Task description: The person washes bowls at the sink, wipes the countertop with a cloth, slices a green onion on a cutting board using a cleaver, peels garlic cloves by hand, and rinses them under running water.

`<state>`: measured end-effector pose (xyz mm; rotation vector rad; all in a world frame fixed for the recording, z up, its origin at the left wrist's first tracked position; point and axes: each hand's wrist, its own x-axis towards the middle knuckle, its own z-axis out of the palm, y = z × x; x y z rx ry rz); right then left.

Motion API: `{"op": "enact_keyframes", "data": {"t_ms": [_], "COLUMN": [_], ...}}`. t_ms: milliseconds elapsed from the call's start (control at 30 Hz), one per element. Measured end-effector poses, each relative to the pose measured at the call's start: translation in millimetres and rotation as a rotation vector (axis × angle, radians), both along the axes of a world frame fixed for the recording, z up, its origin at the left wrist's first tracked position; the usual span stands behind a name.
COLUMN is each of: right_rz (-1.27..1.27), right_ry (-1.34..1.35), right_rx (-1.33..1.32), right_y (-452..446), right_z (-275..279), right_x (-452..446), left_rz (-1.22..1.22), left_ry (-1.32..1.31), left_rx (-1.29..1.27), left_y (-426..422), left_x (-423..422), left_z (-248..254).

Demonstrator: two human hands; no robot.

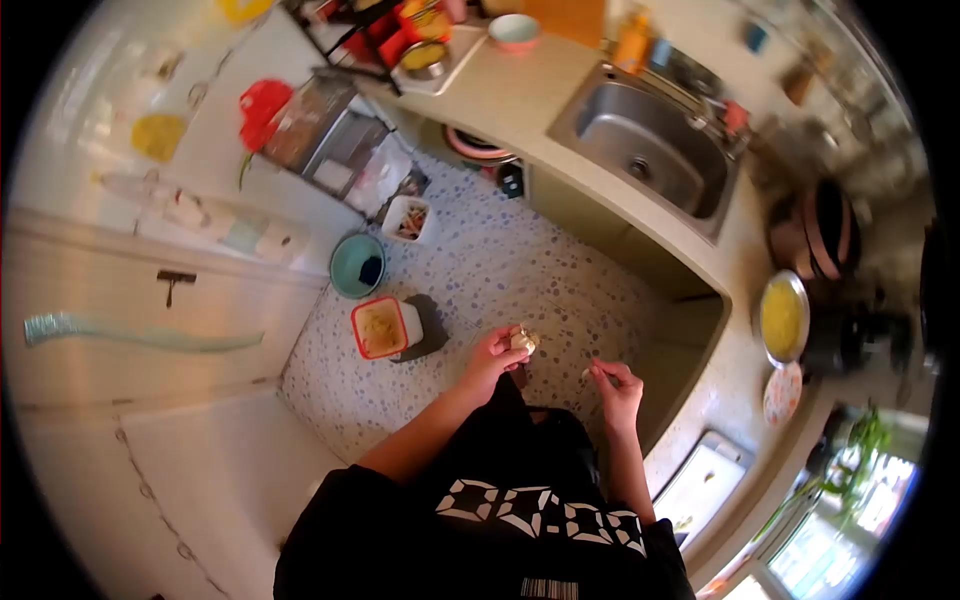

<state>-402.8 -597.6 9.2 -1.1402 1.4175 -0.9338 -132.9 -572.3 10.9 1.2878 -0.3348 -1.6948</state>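
My left hand (492, 358) is closed around a pale garlic bulb (523, 343), which shows at the fingertips. A short way to the right, my right hand (618, 388) is pinched, with a tiny whitish bit just visible at the fingertips. It is too small to tell whether this is a clove or a piece of skin. Both hands are in front of my body, above the speckled floor, and apart from each other. On the floor left of my left hand stands a white bin with a red rim (356, 340) and something pale inside.
A teal basin (340, 262) and a small white container (431, 232) stand on the floor beyond the bin. The counter (570, 160) with a steel sink (590, 105) curves along the right. On it are a bowl of yellow food (783, 318) and a white cutting board (705, 478).
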Motion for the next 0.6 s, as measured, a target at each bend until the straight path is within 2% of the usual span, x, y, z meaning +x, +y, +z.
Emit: {"op": "enact_keyframes", "data": {"t_ms": [133,233,267,367,600], "right_rz": [0.186,0.365,0.462,0.657,0.915], "right_ry": [-0.077,-0.031,-0.044,-0.063,0.01], "right_rx": [0.035,0.314,0.285,0.38,0.545], "right_y": [-42,-65,-66,-70,-67], "right_z": [-8,-8,-41,-21,-88], "right_x": [93,164,177,247,355], "left_rz": [0.267,0.463,0.525,0.77,1.123], "left_ry": [0.012,0.004,0.003,0.005,0.051], "left_rx": [0.032,0.101,0.124,0.19,0.301], "left_y": [12,43,52,83,135], "left_x": [68,109,120,142,177], "left_z": [-15,-14,-9,-8,-35]}}
